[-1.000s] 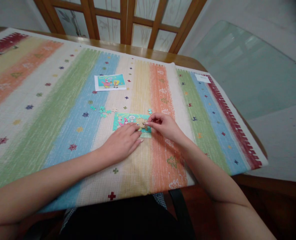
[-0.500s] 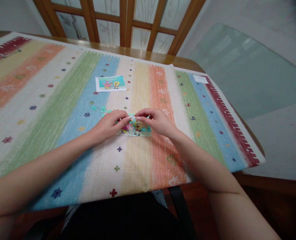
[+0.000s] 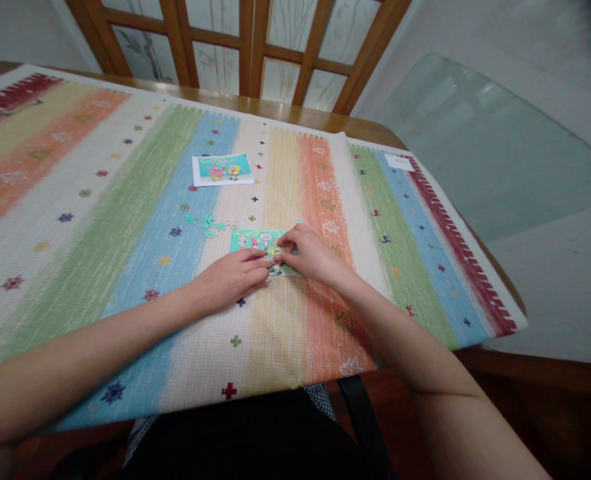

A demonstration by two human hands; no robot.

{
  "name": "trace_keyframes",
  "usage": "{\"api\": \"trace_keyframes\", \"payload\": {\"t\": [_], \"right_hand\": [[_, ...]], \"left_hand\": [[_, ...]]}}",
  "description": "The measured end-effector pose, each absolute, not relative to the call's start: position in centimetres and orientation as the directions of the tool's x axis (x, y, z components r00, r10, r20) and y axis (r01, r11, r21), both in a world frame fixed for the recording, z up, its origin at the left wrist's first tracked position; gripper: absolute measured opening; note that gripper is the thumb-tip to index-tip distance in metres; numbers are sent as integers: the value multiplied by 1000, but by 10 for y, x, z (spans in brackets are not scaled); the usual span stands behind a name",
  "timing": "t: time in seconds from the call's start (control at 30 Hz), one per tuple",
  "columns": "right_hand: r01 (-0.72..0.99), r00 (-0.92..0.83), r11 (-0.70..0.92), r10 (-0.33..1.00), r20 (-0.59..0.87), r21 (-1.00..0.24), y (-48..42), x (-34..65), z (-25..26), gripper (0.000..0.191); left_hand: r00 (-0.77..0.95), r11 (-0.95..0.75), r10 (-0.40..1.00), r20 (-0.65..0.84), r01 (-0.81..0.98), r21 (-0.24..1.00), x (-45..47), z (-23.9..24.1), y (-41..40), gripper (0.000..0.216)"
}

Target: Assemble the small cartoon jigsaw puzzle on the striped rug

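Centrally, one puzzle (image 3: 264, 239), left hand (image 3: 231, 279) and right hand (image 3: 315, 255) at it; whether bent fingertips pinch anything, cannot tell. Loose pieces (image 3: 208, 221), left; picture card (image 3: 224, 171), far.

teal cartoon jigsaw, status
Bare left hand, bare right hand at rectangular teal cartoon jigsaw. Jigsaw partly covered by both. Loose teal puzzle pieces off its far left corner, clear of hands.

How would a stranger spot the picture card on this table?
On the striped tablecloth, find the puzzle, then look beyond it, slightly left. The picture card lies there across a blue stripe and a cream stripe. Unlike the small loose pieces nearer the puzzle, it is one white-edged sheet with pink and yellow cartoon figures.
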State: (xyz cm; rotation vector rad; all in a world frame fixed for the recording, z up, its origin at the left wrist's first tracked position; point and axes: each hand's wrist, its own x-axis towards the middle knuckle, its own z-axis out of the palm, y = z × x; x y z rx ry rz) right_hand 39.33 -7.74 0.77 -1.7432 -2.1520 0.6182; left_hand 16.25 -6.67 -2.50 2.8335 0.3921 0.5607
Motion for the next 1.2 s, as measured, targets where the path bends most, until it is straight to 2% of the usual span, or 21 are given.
{"api": "trace_keyframes", "payload": {"t": [0.17, 0.27, 0.4, 0.53, 0.67, 1.0, 1.2], "right_hand": [[807, -211, 86, 966, -149, -585, -61, 393, 11, 11], [772, -217, 24, 949, -229, -635, -54, 394, 11, 6], [750, -197, -35, 942, -274, -660, -50, 395, 10, 9], [751, -195, -40, 940, -280, -659, -49, 397, 9, 7], [751, -189, -58, 935, -299, -658, -49, 396, 12, 4], [815, -135, -77, 938, -318, -574, -48, 385, 24, 8], [757, -122, -94, 952, -281, -647, -51, 387, 16, 10]], "left_hand": [[900, -943, 306, 311, 243, 225, 162, -28, -67, 34], [896, -940, 312, 317, 241, 243, 163, -28, -69, 36], [882, -932, 316, 349, 220, 288, 165, -24, -68, 32], [883, -901, 352, 312, 229, 368, 165, -18, -59, 30], [905, -890, 343, 251, 228, 394, 163, -18, -50, 29], [924, -899, 329, 194, 244, 365, 162, -25, -51, 26], [930, -900, 321, 179, 240, 365, 163, -18, -52, 27]]}}
